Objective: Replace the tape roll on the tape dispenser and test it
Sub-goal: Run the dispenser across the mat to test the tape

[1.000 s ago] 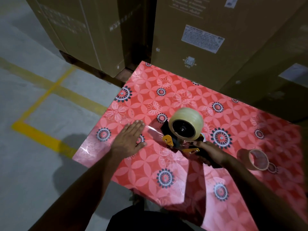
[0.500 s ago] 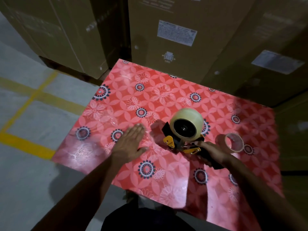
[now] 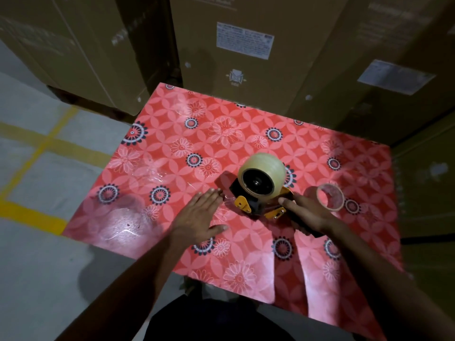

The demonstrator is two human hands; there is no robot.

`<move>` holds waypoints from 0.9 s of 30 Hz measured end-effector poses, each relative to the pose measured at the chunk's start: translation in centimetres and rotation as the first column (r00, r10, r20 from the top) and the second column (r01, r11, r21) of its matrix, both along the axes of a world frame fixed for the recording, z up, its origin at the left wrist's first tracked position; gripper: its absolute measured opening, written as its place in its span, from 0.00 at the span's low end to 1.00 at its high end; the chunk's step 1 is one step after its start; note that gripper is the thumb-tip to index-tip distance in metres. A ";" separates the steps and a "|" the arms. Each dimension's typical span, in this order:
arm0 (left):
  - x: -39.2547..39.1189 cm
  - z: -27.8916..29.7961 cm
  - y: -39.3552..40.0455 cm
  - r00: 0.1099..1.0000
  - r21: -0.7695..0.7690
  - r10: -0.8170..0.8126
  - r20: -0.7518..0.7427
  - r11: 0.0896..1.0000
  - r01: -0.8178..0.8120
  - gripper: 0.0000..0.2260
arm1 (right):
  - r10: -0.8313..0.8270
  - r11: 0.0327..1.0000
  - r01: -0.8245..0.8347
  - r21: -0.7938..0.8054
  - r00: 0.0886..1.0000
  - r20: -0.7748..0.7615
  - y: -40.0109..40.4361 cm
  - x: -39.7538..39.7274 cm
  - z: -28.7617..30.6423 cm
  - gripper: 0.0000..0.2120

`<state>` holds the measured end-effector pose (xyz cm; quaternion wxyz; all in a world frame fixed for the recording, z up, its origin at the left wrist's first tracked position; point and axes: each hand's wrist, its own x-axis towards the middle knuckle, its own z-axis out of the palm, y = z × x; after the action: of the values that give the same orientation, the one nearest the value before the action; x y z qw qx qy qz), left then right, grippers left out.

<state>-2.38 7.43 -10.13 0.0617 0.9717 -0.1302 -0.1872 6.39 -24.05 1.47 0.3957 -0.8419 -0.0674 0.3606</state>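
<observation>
A black and orange tape dispenser (image 3: 258, 205) stands on the red floral table (image 3: 221, 134) with a full roll of clear tape (image 3: 264, 172) on its hub. My right hand (image 3: 307, 216) grips the dispenser's handle from the right. My left hand (image 3: 199, 217) lies flat on the table just left of the dispenser, fingers spread, its fingertips at a strip of clear tape (image 3: 172, 178) stuck across the tabletop. An empty cardboard tape core (image 3: 330, 199) lies flat on the table to the right of the dispenser.
Tall cardboard boxes (image 3: 246, 45) stand close behind and to the right of the table. Grey concrete floor with yellow lines (image 3: 32, 153) lies to the left. My dark-clothed body is at the table's near edge.
My left hand has slid right along the tape towards the dispenser. The view has shifted, so the table sits more centrally. The right hand keeps its hold on the dispenser.
</observation>
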 end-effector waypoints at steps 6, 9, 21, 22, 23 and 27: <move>0.9 0.7 7.1 0.982 0.047 0.178 -0.069 0.983 -0.175 0.58 | 0.430 0.885 -0.367 -0.287 0.881 0.197 2.0 0.8 2.4 0.33; 1.1 0.5 8.0 0.981 0.045 0.169 -0.090 0.985 -0.166 0.64 | 0.672 0.663 -0.434 -0.610 0.703 0.230 4.6 -0.7 2.2 0.33; 0.9 0.9 7.5 0.982 0.068 0.173 -0.077 0.983 -0.168 0.65 | 0.293 0.821 -0.126 -0.557 0.930 0.222 1.9 6.8 4.7 0.32; 0.8 0.9 7.5 0.982 0.065 0.169 -0.079 0.984 -0.164 0.65 | 0.207 0.867 -0.074 -0.493 0.953 0.222 1.6 6.4 4.4 0.30; 0.8 1.0 7.5 0.982 0.058 0.168 -0.083 0.985 -0.163 0.65 | 0.112 0.906 -0.023 -0.422 0.976 0.189 1.4 5.7 4.0 0.30; 0.9 1.1 7.5 0.982 0.033 0.170 -0.081 0.985 -0.167 0.67 | -0.317 0.948 0.317 -0.011 0.946 -0.060 1.8 2.1 2.3 0.24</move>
<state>-1.48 14.89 -9.04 0.0702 0.9713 -0.0424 -0.2232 8.48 -22.28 3.74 0.4498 -0.8307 0.0814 0.3180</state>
